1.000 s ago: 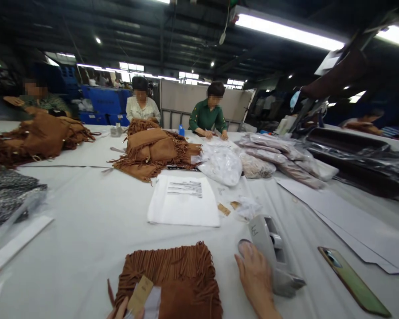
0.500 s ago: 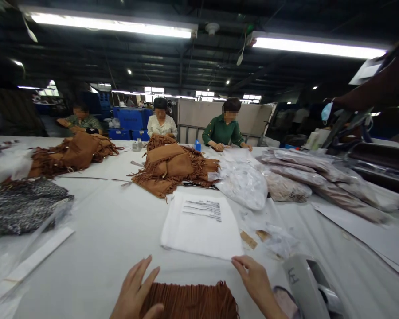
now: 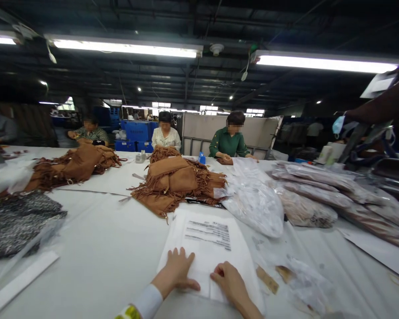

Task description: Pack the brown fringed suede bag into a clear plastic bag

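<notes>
on the far left of the white table (image 3: 96, 248), a grey speckled fabric bundle (image 3: 18, 221) lies beside a flat white strip (image 3: 18, 281) near the table edge. behind it a heap of brown fringed pieces (image 3: 73, 166) rests in front of a seated person in a patterned top (image 3: 91, 133). toward the middle, a second brown fringed pile (image 3: 176, 181) sits well beyond the hands, with a person in a white top (image 3: 166, 137) behind it and a person in a green top (image 3: 228, 141) just to the right of that one. at the near edge, the left hand (image 3: 176, 270), wearing a white cuff, lies flat with fingers spread and pressed on the stack of clear plastic bags (image 3: 213, 248) with printed black text; it grips nothing. just beside it, the right hand (image 3: 229, 283) rests on the same stack with fingers curled under, thumb toward the left hand; whether it pinches a bag edge cannot be told. the stack lies directly before the person, between the hands and the fringed pile. right of the stack, two small brown tags (image 3: 266, 279) lie on the table next to crumpled clear plastic (image 3: 306, 279). farther back, a full white plastic sack (image 3: 256, 204) leans against packed bags (image 3: 312, 199) running toward the right edge.
</notes>
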Action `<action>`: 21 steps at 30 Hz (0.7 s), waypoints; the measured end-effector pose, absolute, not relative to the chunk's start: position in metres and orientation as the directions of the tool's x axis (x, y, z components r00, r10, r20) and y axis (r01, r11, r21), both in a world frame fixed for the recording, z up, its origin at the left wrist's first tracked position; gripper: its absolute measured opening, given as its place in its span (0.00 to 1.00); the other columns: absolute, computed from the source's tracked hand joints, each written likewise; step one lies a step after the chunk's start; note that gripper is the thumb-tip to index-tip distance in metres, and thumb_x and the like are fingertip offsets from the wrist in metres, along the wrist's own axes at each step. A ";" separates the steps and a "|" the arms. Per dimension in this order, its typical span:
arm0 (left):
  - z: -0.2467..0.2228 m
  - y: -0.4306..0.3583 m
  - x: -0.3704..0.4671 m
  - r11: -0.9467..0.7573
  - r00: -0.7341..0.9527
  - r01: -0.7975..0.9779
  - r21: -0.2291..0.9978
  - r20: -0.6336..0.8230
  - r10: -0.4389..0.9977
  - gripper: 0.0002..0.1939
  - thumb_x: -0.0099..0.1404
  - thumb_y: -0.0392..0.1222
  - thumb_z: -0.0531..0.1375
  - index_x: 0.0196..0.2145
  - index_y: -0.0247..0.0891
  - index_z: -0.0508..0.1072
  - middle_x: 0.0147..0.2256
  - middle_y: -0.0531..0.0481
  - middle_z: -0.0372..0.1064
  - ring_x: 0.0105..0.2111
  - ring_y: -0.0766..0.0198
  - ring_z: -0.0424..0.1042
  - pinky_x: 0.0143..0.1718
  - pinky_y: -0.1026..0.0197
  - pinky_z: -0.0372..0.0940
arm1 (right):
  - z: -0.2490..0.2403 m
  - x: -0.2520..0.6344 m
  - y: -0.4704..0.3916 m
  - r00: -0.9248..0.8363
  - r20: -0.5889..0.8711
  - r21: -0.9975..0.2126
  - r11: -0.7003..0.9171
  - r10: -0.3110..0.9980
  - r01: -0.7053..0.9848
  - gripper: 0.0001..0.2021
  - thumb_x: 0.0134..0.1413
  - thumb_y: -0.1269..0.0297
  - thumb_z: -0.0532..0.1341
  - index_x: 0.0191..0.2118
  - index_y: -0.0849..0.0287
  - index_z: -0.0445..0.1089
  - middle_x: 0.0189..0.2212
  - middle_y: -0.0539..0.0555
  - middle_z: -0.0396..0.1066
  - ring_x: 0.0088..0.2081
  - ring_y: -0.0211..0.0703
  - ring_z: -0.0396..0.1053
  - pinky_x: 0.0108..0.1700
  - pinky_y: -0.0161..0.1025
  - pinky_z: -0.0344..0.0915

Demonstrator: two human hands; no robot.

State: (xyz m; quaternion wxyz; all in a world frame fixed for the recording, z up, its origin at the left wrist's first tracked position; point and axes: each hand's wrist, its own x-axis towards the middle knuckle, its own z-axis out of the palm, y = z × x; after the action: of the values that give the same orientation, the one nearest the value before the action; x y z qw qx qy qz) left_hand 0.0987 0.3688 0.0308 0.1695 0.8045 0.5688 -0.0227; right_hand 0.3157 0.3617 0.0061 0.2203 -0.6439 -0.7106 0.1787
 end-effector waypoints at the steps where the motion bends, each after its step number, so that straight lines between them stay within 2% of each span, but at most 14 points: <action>1: 0.034 0.370 0.100 -0.300 0.354 0.924 0.236 -0.240 0.904 0.54 0.41 0.71 0.63 0.61 0.42 0.58 0.58 0.29 0.59 0.56 0.29 0.59 0.51 0.30 0.54 | 0.005 0.316 0.364 -0.076 0.089 -0.540 0.112 0.993 0.834 0.08 0.49 0.62 0.59 0.24 0.58 0.70 0.26 0.52 0.72 0.30 0.43 0.69 0.32 0.37 0.59; 3: 0.041 0.374 0.103 -0.298 0.351 0.928 0.224 -0.251 0.902 0.51 0.41 0.70 0.64 0.58 0.41 0.62 0.53 0.30 0.64 0.51 0.31 0.65 0.48 0.32 0.58 | 0.002 0.316 0.373 -0.072 0.107 -0.554 0.120 0.992 0.824 0.12 0.55 0.59 0.54 0.25 0.58 0.68 0.25 0.52 0.72 0.29 0.44 0.69 0.32 0.37 0.59; 4: 0.043 0.377 0.103 -0.291 0.343 0.930 0.223 -0.252 0.905 0.47 0.44 0.68 0.63 0.57 0.41 0.63 0.51 0.31 0.67 0.50 0.34 0.67 0.48 0.34 0.59 | 0.001 0.316 0.377 -0.065 0.122 -0.560 0.123 0.990 0.819 0.14 0.57 0.58 0.52 0.26 0.57 0.67 0.25 0.52 0.71 0.29 0.44 0.69 0.32 0.37 0.59; 7: 0.045 0.388 0.104 -0.253 0.311 0.937 0.240 -0.247 0.918 0.26 0.60 0.60 0.55 0.50 0.40 0.70 0.45 0.36 0.72 0.46 0.44 0.71 0.47 0.43 0.63 | -0.004 0.312 0.387 -0.042 0.175 -0.569 0.136 0.984 0.811 0.17 0.63 0.57 0.45 0.29 0.56 0.65 0.25 0.52 0.71 0.29 0.44 0.69 0.33 0.38 0.59; 8: 0.045 0.392 0.103 -0.239 0.300 0.938 0.250 -0.244 0.922 0.22 0.64 0.56 0.52 0.46 0.39 0.72 0.43 0.37 0.73 0.46 0.47 0.72 0.46 0.46 0.64 | -0.005 0.310 0.388 -0.041 0.196 -0.566 0.148 0.980 0.811 0.18 0.63 0.56 0.44 0.31 0.56 0.65 0.25 0.52 0.70 0.29 0.44 0.69 0.33 0.39 0.60; 10: 0.043 0.401 0.101 -0.208 0.276 0.939 0.275 -0.236 0.932 0.20 0.68 0.52 0.49 0.40 0.37 0.74 0.41 0.40 0.74 0.44 0.53 0.73 0.47 0.50 0.64 | -0.006 0.305 0.385 -0.059 0.246 -0.553 0.190 0.968 0.811 0.15 0.62 0.52 0.49 0.36 0.56 0.66 0.29 0.54 0.71 0.32 0.47 0.69 0.35 0.40 0.60; 12: 0.041 0.409 0.096 -0.171 0.247 0.935 0.310 -0.224 0.943 0.18 0.68 0.51 0.51 0.38 0.35 0.74 0.40 0.43 0.74 0.42 0.57 0.72 0.47 0.50 0.64 | -0.007 0.306 0.377 -0.127 0.343 -0.464 0.286 0.931 0.838 0.15 0.56 0.51 0.57 0.43 0.56 0.66 0.34 0.56 0.71 0.37 0.51 0.68 0.39 0.43 0.60; 14: 0.038 0.414 0.088 -0.127 0.211 0.925 0.359 -0.207 0.955 0.16 0.67 0.52 0.55 0.38 0.34 0.72 0.39 0.47 0.73 0.41 0.60 0.72 0.47 0.49 0.65 | -0.008 0.318 0.368 -0.214 0.439 -0.290 0.363 0.872 0.885 0.15 0.53 0.58 0.61 0.46 0.55 0.66 0.37 0.57 0.70 0.39 0.51 0.66 0.40 0.44 0.58; 16: 0.034 0.413 0.076 -0.080 0.169 0.902 0.424 -0.177 0.970 0.12 0.66 0.48 0.57 0.36 0.34 0.72 0.38 0.49 0.72 0.40 0.61 0.71 0.47 0.49 0.64 | -0.008 0.342 0.358 -0.241 0.503 -0.128 0.347 0.830 0.929 0.08 0.55 0.69 0.58 0.42 0.55 0.68 0.33 0.56 0.69 0.36 0.49 0.65 0.38 0.42 0.57; 17: 0.032 0.411 0.068 -0.058 0.145 0.884 0.463 -0.153 0.978 0.10 0.65 0.44 0.58 0.35 0.34 0.71 0.38 0.49 0.71 0.41 0.60 0.70 0.48 0.49 0.63 | -0.007 0.357 0.353 -0.219 0.521 -0.092 0.310 0.825 0.946 0.08 0.55 0.73 0.55 0.39 0.56 0.69 0.30 0.55 0.68 0.34 0.48 0.64 0.37 0.42 0.57; 19: 0.028 0.404 0.051 -0.021 0.086 0.830 0.558 -0.091 0.992 0.06 0.64 0.36 0.56 0.31 0.34 0.71 0.38 0.47 0.70 0.44 0.59 0.68 0.50 0.49 0.61 | -0.005 0.386 0.344 -0.171 0.554 -0.072 0.251 0.815 0.965 0.11 0.56 0.75 0.52 0.34 0.56 0.70 0.28 0.55 0.67 0.33 0.47 0.64 0.36 0.41 0.58; 21: 0.024 0.397 0.036 0.005 0.017 0.742 0.671 -0.026 1.000 0.08 0.62 0.30 0.54 0.28 0.35 0.70 0.39 0.45 0.68 0.46 0.57 0.67 0.50 0.51 0.59 | -0.001 0.405 0.336 -0.117 0.577 -0.160 0.252 0.808 0.954 0.11 0.57 0.73 0.52 0.34 0.55 0.71 0.30 0.56 0.69 0.34 0.47 0.66 0.37 0.41 0.60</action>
State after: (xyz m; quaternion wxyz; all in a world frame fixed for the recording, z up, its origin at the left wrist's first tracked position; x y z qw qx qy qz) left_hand 0.0362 0.3972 0.0241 0.2647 0.6621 0.6575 0.2435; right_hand 0.4055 0.3361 -0.0014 0.2892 -0.5983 -0.7364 -0.1264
